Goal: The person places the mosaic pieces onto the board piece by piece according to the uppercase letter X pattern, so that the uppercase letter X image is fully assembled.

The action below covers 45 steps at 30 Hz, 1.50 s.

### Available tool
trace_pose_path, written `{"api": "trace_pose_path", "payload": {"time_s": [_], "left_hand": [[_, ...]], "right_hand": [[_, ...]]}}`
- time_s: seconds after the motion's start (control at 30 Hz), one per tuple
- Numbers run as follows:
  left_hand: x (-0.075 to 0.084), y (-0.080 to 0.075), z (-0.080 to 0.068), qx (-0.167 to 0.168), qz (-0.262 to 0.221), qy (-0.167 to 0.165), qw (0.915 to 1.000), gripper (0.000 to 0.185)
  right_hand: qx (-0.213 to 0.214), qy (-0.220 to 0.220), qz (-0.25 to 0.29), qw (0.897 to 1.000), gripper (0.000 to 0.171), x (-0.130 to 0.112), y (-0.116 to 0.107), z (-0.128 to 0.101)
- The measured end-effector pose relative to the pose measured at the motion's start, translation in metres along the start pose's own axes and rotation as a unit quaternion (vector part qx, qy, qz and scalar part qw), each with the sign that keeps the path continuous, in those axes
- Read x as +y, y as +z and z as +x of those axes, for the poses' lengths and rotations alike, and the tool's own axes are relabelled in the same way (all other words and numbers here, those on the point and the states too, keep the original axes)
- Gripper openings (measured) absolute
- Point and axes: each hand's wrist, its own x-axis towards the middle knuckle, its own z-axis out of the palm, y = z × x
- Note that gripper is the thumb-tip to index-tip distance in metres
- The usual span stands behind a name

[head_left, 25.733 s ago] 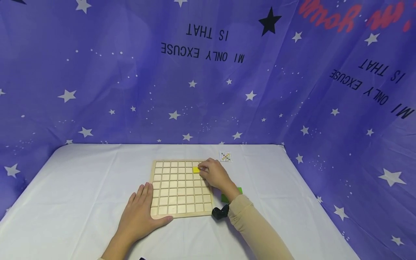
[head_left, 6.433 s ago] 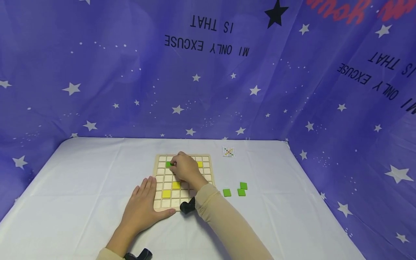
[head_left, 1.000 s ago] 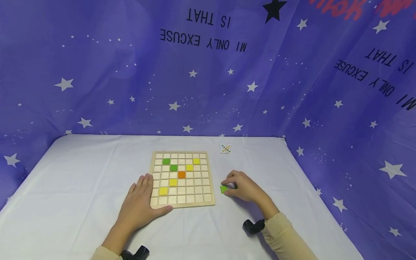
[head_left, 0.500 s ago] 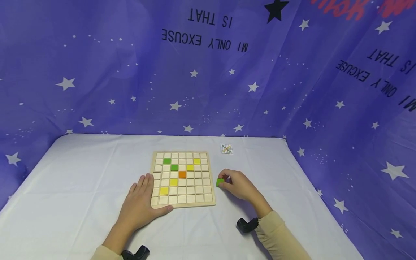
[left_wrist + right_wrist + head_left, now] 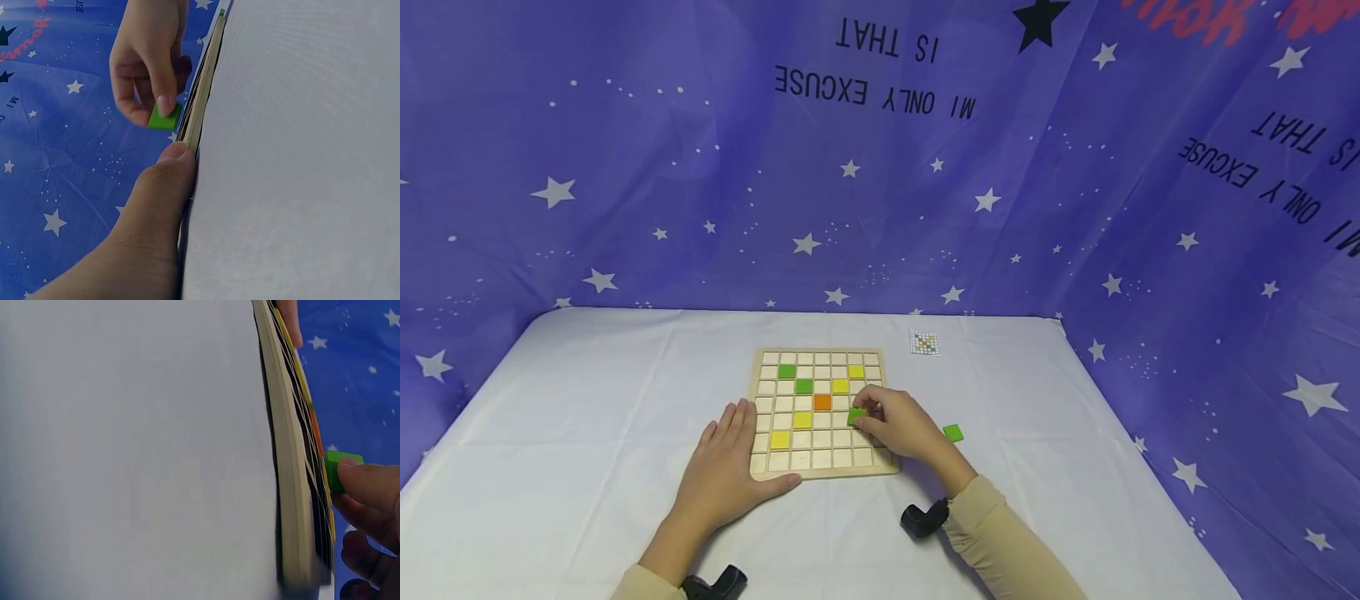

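My right hand pinches a green square tile between thumb and fingers over the right half of the wooden grid board. In the left wrist view this tile is tilted, the thumb on its face. My left hand rests along the board's left edge, fingers straight, thumb reaching round the near-left corner. On the board, two green tiles run diagonally down to an orange tile. Several yellow tiles lie along the opposite diagonal. My right hand hides some right-hand cells.
One loose green tile lies on the white tablecloth, right of the board. Behind it, near the far edge, is a small card printed with a coloured grid. A purple starry curtain hangs behind the table.
Over the last second, my right hand picked up a green tile from the cloth and carried it left over the board. My left hand stayed put. Earlier, the board held just one visible yellow tile.
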Motion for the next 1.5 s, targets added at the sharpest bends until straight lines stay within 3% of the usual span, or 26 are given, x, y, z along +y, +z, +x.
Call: {"api": "trace_pose_path", "payload": {"time_s": [0.27, 0.6, 0.87, 1.17, 1.5], "left_hand": [[0.000, 0.001, 0.000, -0.002, -0.001, 0.001, 1.0000, 0.134], [0.000, -0.002, 0.001, -0.009, 0.005, 0.000, 0.9999, 0.134], [0.002, -0.004, 0.001, -0.011, 0.004, -0.001, 0.9999, 0.133], [0.001, -0.003, 0.000, -0.011, 0.001, -0.003, 0.9999, 0.134], [0.001, -0.004, 0.001, -0.012, 0.001, -0.003, 0.9999, 0.135]], "right_hand": [[0.001, -0.005, -0.021, 1.000, 0.014, -0.012, 0.014, 0.010], [0.027, -0.011, -0.073, 0.997, 0.021, -0.016, 0.017, 0.010], [0.002, -0.019, -0.105, 0.994, 0.032, -0.016, 0.014, 0.005], [0.000, -0.017, -0.091, 0.996, 0.040, -0.001, -0.005, -0.014], [-0.026, 0.012, -0.100, 0.995, 0.049, 0.051, -0.052, -0.051]]}}
